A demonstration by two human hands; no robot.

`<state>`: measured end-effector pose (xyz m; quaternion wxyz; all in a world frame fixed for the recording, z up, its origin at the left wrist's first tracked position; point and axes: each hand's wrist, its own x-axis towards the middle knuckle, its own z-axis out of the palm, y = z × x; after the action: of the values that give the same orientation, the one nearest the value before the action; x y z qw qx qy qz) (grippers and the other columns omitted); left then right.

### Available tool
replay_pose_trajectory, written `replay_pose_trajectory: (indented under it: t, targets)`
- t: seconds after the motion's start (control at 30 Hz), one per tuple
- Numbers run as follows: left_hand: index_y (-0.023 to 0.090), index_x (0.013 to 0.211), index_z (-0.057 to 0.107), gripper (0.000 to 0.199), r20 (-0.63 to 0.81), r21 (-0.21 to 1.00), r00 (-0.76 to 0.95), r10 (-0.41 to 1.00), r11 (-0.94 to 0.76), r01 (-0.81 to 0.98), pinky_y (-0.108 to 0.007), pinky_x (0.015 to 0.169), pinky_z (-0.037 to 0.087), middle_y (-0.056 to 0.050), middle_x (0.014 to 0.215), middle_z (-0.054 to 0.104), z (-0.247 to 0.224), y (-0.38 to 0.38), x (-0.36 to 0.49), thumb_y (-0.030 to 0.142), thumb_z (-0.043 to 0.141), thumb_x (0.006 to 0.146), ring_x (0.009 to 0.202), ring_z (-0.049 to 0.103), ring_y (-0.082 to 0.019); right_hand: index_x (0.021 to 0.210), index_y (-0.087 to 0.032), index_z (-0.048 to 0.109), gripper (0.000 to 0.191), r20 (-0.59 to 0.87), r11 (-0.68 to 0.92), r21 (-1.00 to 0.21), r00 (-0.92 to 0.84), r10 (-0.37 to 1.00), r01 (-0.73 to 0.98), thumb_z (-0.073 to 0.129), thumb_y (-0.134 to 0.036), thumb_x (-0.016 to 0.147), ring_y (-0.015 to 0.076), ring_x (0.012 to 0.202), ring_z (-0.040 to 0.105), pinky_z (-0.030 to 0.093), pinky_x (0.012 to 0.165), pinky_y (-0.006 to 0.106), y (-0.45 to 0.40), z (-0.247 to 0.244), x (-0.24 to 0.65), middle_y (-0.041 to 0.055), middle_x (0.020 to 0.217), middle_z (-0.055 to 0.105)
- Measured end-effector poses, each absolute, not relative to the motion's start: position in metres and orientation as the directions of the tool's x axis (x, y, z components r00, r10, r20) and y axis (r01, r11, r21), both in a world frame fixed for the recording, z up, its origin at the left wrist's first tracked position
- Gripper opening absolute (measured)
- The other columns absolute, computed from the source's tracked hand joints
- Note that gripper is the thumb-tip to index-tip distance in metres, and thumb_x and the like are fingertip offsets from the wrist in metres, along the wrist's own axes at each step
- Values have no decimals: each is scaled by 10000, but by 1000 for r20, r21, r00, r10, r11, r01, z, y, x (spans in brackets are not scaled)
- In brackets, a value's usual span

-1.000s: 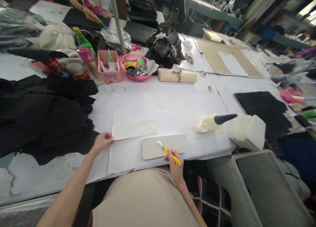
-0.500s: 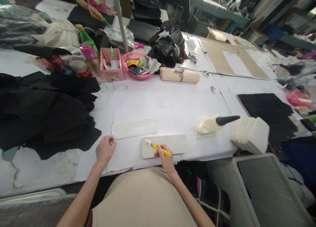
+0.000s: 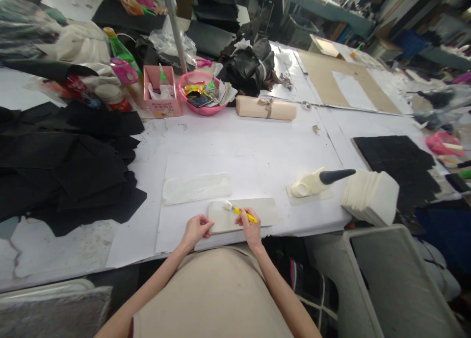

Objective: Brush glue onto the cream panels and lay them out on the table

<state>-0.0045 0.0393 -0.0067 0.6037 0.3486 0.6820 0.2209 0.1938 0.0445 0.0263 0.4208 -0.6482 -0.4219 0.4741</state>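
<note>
My right hand [image 3: 250,227] is closed around the yellow handle of a small paintbrush [image 3: 241,211]. Its pale bristles rest on a flat, light grey rectangular panel [image 3: 263,211] lying near the table's front edge. At the panel's left end is my left hand [image 3: 196,230], thumb and fingers pressed together by the near corner; whether anything is pinched between them is hidden. Behind and to the left lies a similar strip with a glossy, whitish wet-looking surface [image 3: 196,187]. A cream bottle with a dark cone-shaped nozzle [image 3: 316,181] lies tilted on a pale piece to the right.
Black cut sheets [image 3: 66,166] cover the left side. Stacked white pieces [image 3: 371,195] stand at the right edge, before a black pile [image 3: 397,164]. A pink basin [image 3: 208,110], pink box [image 3: 164,107] and beige roll [image 3: 265,107] line the back. Another person's hand [image 3: 127,3] works beyond.
My left hand has moved right, from beside the glossy strip to the grey panel's left end. The brush has shifted slightly right along the panel. The camera view has moved a little.
</note>
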Motion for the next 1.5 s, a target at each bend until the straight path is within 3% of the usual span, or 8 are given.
replay_pose_trajectory:
  t: [0.4, 0.53, 0.7, 0.8, 1.0, 1.17, 1.33, 1.5]
  targets:
    - [180, 674, 566, 305, -664, 734, -31, 747, 659, 163, -288, 477, 542, -3, 486, 635, -30, 33, -8, 423, 737, 609, 481, 652, -193, 838, -179, 616, 385, -28, -326, -863, 607, 794, 387, 436, -516, 890, 188, 594, 661, 525, 554, 278, 25, 41, 315, 53, 671, 680]
    - [174, 673, 561, 272, -699, 708, -17, 715, 695, 123, -287, 485, 551, -8, 502, 643, -29, 34, -10, 352, 759, 614, 484, 655, -188, 847, -198, 611, 293, -16, -283, -858, 529, 848, 428, 479, -455, 895, 172, 659, 657, 522, 641, 265, 14, 51, 286, 38, 705, 688]
    - [158, 680, 575, 226, -743, 668, -18, 670, 742, 53, -273, 517, 563, -11, 529, 650, -17, 36, -10, 238, 777, 616, 496, 656, -170, 823, -207, 589, 224, -167, -184, -916, 76, 983, 355, 481, -376, 922, 137, 583, 624, 485, 634, 232, 6, 52, 221, -21, 609, 644]
    - [150, 675, 578, 202, -761, 648, -9, 648, 761, 16, -264, 522, 564, -10, 530, 648, -10, 37, -10, 202, 767, 627, 497, 653, -159, 834, -218, 597, 204, -205, -184, -927, -31, 978, 328, 489, -368, 920, 139, 574, 624, 471, 620, 233, 9, 52, 202, -28, 611, 646]
    - [149, 673, 576, 215, -756, 654, 20, 654, 756, 10, -263, 515, 561, -4, 538, 648, -7, 39, -11, 209, 771, 607, 492, 650, -156, 954, -230, 642, 229, -82, -28, -916, -119, 990, 401, 470, -380, 929, 159, 674, 638, 474, 666, 251, 35, 51, 185, 14, 750, 683]
    - [146, 671, 573, 216, -753, 657, 40, 657, 754, 1, -264, 520, 556, -5, 528, 650, -6, 39, -11, 227, 762, 604, 494, 646, -155, 819, -253, 673, 228, -10, 159, -845, -313, 950, 510, 509, -381, 911, 159, 650, 592, 442, 674, 244, 44, 47, 174, 22, 689, 664]
    - [141, 657, 578, 230, -768, 640, 17, 640, 768, -15, -254, 525, 547, -2, 525, 647, -2, 39, -10, 236, 776, 592, 485, 636, -144, 813, -253, 653, 201, -76, 133, -845, -362, 929, 518, 502, -336, 917, 142, 582, 580, 419, 601, 225, 22, 48, 185, -6, 652, 643]
    - [138, 660, 586, 217, -778, 628, 23, 628, 778, -12, -255, 542, 551, -10, 543, 655, 0, 40, -9, 219, 780, 607, 514, 650, -152, 803, -229, 610, 206, -262, -140, -896, -247, 933, 421, 484, -339, 922, 130, 581, 608, 447, 614, 222, 3, 46, 196, -29, 635, 650]
